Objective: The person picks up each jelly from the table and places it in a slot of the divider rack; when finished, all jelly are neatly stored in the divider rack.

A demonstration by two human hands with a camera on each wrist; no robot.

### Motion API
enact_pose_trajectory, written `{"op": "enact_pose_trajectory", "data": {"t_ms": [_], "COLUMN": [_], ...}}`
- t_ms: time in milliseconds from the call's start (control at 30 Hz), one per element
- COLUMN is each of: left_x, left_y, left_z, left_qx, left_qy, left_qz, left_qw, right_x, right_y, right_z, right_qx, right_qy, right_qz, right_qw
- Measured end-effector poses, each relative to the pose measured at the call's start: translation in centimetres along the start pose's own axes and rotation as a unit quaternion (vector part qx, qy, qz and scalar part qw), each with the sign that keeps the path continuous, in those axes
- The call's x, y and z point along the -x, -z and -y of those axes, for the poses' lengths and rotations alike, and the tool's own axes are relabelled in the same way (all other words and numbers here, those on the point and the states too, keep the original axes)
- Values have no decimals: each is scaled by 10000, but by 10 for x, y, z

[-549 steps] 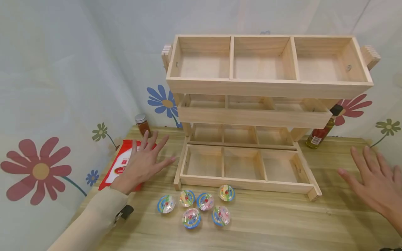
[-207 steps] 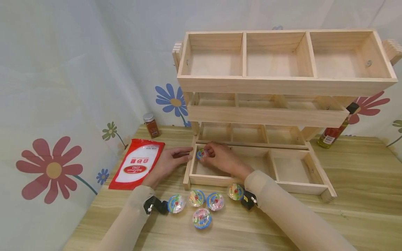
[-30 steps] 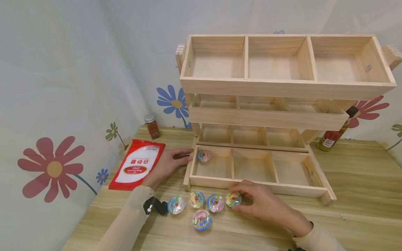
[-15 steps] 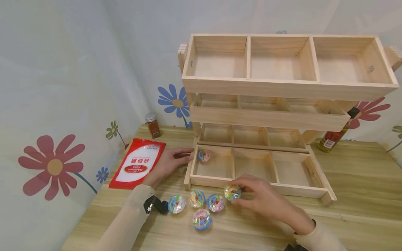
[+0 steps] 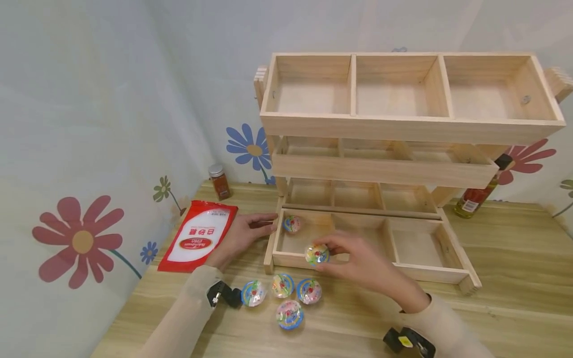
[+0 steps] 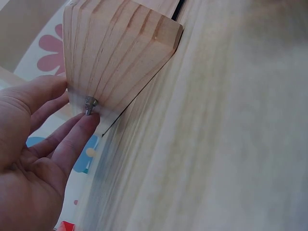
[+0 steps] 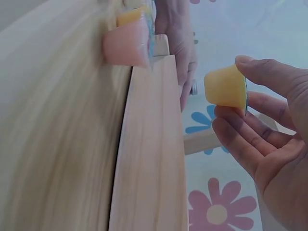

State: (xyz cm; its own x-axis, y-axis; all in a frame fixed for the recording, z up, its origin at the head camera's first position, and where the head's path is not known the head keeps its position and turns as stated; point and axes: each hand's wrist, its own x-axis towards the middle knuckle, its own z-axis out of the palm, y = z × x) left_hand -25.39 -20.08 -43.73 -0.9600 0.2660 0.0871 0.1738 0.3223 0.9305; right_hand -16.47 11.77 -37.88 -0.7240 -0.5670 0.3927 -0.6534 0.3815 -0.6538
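Note:
My right hand (image 5: 364, 261) pinches a yellow jelly cup (image 5: 317, 254) between thumb and fingers, held over the front board of the lowest tray at its left compartment. In the right wrist view the cup's tapered yellow body (image 7: 224, 87) shows clear of the wood. A pink jelly cup (image 5: 292, 224) sits in that compartment's back left corner. With extended fingers my left hand (image 5: 237, 239) touches the left side of the wooden rack (image 5: 403, 130), close to a metal bolt (image 6: 90, 103). Several jelly cups (image 5: 289, 314) stand on the table before the rack.
A red and white bag (image 5: 197, 241) lies left of the left hand, with a spice jar (image 5: 220, 182) behind it. At the rack's right stands an oil bottle (image 5: 476, 196). The upper tiers overhang the lowest tray. A curtain (image 5: 112, 99) hangs behind.
The right hand has lifted the yellow jelly cup off the table and carried it left and forward to the tray's front board. The left hand has stayed at the rack's side.

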Motion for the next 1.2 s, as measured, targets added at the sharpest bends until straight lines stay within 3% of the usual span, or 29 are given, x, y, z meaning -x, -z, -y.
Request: {"op": "enact_pose_trajectory", "data": {"t_ms": [233, 733, 1200], "left_x": [1, 0, 0], "left_y": [0, 1, 1], "left_z": [-1, 0, 0], "left_qx": [51, -105, -99], "left_qy": [13, -88, -24], "left_qz": [5, 10, -3], "left_qw": [10000, 9999, 9999], "right_x": [-16, -44, -57], "right_y": [-5, -16, -20], "right_z": [3, 2, -2], "right_qx": [277, 83, -73], "right_qy": [-56, -12, -504], "right_qz": [-2, 20, 285], "right_qw": [9996, 10000, 9983]}}
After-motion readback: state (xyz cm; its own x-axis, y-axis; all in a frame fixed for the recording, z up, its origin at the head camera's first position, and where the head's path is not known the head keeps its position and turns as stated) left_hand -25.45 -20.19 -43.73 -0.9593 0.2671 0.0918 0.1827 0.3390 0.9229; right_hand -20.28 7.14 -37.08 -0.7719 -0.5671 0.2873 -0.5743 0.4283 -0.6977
